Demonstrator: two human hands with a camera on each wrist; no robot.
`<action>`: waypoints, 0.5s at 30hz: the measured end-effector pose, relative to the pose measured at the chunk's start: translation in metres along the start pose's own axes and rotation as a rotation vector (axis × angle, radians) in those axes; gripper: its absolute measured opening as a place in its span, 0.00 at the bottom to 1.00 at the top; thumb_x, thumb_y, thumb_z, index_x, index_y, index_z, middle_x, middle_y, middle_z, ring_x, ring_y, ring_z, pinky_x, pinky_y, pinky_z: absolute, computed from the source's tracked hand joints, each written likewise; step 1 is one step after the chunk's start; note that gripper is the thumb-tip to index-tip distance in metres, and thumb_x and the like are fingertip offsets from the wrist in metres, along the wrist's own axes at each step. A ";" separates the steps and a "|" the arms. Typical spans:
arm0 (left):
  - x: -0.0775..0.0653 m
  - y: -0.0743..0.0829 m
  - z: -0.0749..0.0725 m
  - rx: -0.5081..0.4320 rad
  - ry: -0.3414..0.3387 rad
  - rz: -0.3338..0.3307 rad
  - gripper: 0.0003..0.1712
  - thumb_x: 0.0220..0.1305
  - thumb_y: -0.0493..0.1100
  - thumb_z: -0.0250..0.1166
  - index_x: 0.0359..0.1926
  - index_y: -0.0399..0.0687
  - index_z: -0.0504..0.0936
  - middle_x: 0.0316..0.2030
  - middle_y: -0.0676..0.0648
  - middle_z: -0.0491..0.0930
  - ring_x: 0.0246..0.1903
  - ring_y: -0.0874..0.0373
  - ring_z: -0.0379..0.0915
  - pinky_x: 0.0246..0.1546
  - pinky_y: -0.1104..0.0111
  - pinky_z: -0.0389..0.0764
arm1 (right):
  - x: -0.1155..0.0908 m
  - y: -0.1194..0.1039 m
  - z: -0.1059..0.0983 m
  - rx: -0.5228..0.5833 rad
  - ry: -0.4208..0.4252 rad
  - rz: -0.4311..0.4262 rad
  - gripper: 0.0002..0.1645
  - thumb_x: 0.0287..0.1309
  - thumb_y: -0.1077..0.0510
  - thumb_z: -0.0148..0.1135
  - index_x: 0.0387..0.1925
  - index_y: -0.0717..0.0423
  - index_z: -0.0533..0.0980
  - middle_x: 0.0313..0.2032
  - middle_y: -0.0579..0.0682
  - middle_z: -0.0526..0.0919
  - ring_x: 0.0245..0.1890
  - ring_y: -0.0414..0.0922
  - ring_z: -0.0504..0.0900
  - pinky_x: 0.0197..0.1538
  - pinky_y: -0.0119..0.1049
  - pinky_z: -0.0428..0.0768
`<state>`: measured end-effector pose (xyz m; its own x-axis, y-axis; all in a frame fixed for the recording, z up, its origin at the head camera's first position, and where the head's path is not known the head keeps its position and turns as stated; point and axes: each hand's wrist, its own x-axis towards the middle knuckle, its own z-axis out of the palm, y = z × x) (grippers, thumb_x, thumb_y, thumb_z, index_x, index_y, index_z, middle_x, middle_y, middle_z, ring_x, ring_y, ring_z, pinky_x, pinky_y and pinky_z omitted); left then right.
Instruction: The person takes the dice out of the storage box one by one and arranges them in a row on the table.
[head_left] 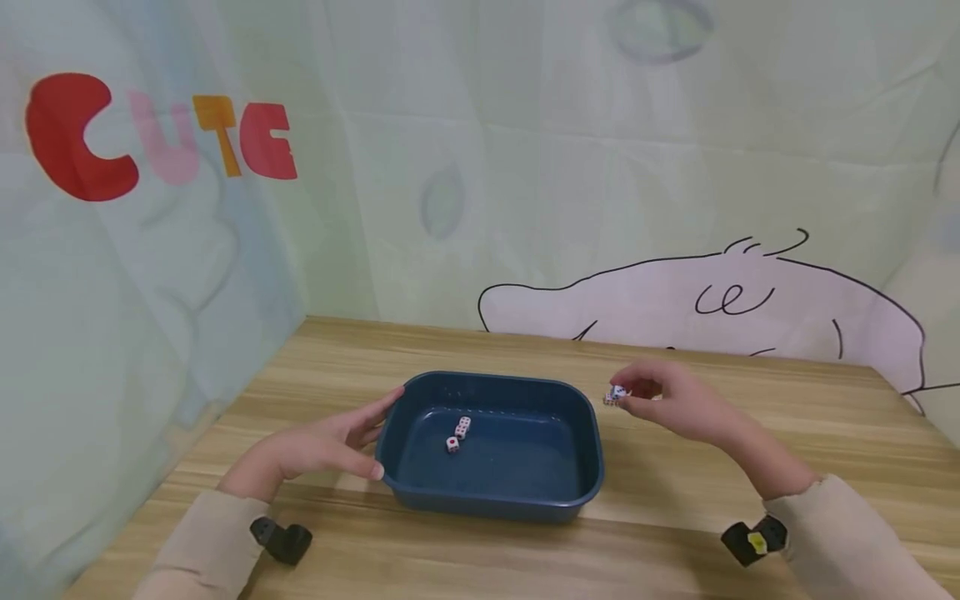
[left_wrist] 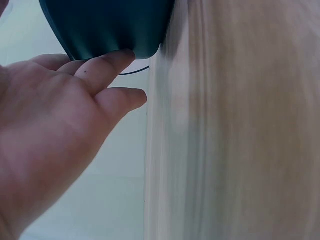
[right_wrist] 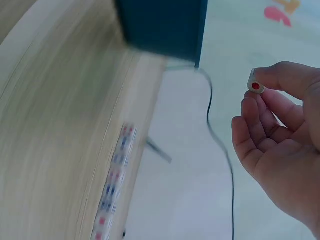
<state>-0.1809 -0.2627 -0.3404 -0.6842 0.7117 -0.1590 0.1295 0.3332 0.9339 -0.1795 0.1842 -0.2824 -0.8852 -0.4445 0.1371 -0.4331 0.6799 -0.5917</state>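
A dark blue rectangular tray (head_left: 491,504) stands on the wooden table, with a few white dice (head_left: 452,444) lying in its left half. At its left end, my left hand (head_left: 322,446) rests fairly straight fingers against the outer wall, the thumb near the front corner. The left wrist view shows fingertips (left_wrist: 122,56) against the tray's outside. To the right of the tray, my right hand (head_left: 678,400) pinches one die (right_wrist: 256,87) between thumb and index finger, its red dot showing. Below that hand, a row of dice (right_wrist: 114,180) lies on the table, mostly hidden behind it in the head view.
The wooden tabletop (head_left: 487,558) runs back to a pale printed cloth (head_left: 390,192) with coloured letters and a line-drawn animal. More cloth hangs along the left side. A thin dark line (right_wrist: 220,135) shows beyond the table edge in the right wrist view.
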 end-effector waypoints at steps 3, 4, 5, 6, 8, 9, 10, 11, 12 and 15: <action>-0.001 -0.001 0.000 0.005 0.000 0.005 0.60 0.59 0.40 0.67 0.76 0.44 0.30 0.74 0.33 0.33 0.71 0.30 0.38 0.66 0.46 0.50 | -0.008 0.012 -0.009 -0.014 0.019 0.042 0.13 0.59 0.62 0.63 0.46 0.62 0.79 0.35 0.49 0.80 0.34 0.44 0.75 0.34 0.33 0.76; -0.001 -0.001 0.000 0.006 0.000 0.006 0.60 0.59 0.40 0.67 0.76 0.44 0.30 0.74 0.33 0.33 0.71 0.30 0.38 0.66 0.47 0.50 | -0.010 0.016 -0.012 -0.019 0.026 0.054 0.13 0.59 0.62 0.63 0.46 0.62 0.79 0.35 0.49 0.80 0.33 0.44 0.75 0.34 0.33 0.76; -0.001 -0.001 0.000 0.006 0.001 0.006 0.60 0.59 0.40 0.68 0.76 0.44 0.30 0.74 0.33 0.33 0.71 0.30 0.38 0.66 0.47 0.50 | -0.013 0.020 -0.015 -0.025 0.035 0.062 0.13 0.59 0.62 0.63 0.46 0.62 0.79 0.35 0.49 0.80 0.33 0.44 0.75 0.33 0.32 0.76; -0.001 -0.001 0.000 0.006 0.001 0.009 0.60 0.59 0.40 0.67 0.76 0.44 0.30 0.74 0.33 0.33 0.71 0.30 0.38 0.66 0.46 0.50 | -0.015 0.024 -0.018 -0.033 0.046 0.068 0.14 0.59 0.62 0.63 0.46 0.63 0.79 0.35 0.49 0.80 0.33 0.43 0.75 0.33 0.32 0.76; -0.001 -0.002 -0.001 0.004 -0.001 0.013 0.60 0.59 0.40 0.67 0.76 0.45 0.30 0.75 0.33 0.33 0.71 0.30 0.37 0.66 0.46 0.49 | -0.019 0.032 -0.024 -0.040 0.067 0.074 0.15 0.59 0.63 0.63 0.47 0.65 0.78 0.35 0.50 0.81 0.32 0.41 0.76 0.32 0.32 0.76; 0.000 -0.002 -0.001 0.003 -0.002 0.015 0.60 0.59 0.40 0.67 0.76 0.45 0.30 0.75 0.33 0.33 0.71 0.31 0.37 0.66 0.47 0.49 | -0.021 0.036 -0.027 -0.051 0.079 0.075 0.15 0.59 0.63 0.63 0.47 0.66 0.78 0.35 0.51 0.82 0.31 0.39 0.76 0.32 0.32 0.76; 0.000 -0.002 0.000 0.004 -0.003 0.017 0.60 0.59 0.40 0.67 0.76 0.45 0.30 0.75 0.33 0.33 0.71 0.31 0.37 0.66 0.47 0.49 | -0.023 0.040 -0.030 -0.057 0.089 0.074 0.16 0.59 0.63 0.63 0.48 0.67 0.78 0.36 0.51 0.82 0.31 0.38 0.76 0.32 0.32 0.77; 0.000 -0.002 0.000 0.002 -0.005 0.019 0.60 0.59 0.40 0.67 0.76 0.45 0.30 0.75 0.34 0.32 0.71 0.31 0.37 0.66 0.47 0.49 | -0.025 0.044 -0.033 -0.066 0.098 0.076 0.16 0.59 0.63 0.63 0.48 0.67 0.78 0.36 0.52 0.82 0.31 0.36 0.76 0.32 0.31 0.77; 0.000 -0.002 0.000 0.002 -0.007 0.022 0.60 0.60 0.40 0.67 0.76 0.45 0.30 0.75 0.34 0.32 0.71 0.31 0.37 0.66 0.47 0.49 | -0.027 0.048 -0.036 -0.077 0.105 0.081 0.16 0.59 0.63 0.63 0.48 0.67 0.78 0.37 0.53 0.83 0.32 0.35 0.76 0.32 0.31 0.77; 0.001 -0.003 -0.001 -0.001 -0.010 0.025 0.60 0.60 0.40 0.67 0.76 0.44 0.30 0.75 0.34 0.32 0.71 0.31 0.37 0.66 0.47 0.49 | -0.032 0.060 -0.043 -0.112 0.121 0.096 0.17 0.60 0.62 0.63 0.49 0.68 0.78 0.40 0.55 0.83 0.34 0.32 0.76 0.34 0.30 0.77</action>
<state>-0.1821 -0.2637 -0.3429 -0.6739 0.7256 -0.1391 0.1455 0.3149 0.9379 -0.1842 0.2641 -0.2879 -0.9346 -0.3053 0.1825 -0.3554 0.7795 -0.5158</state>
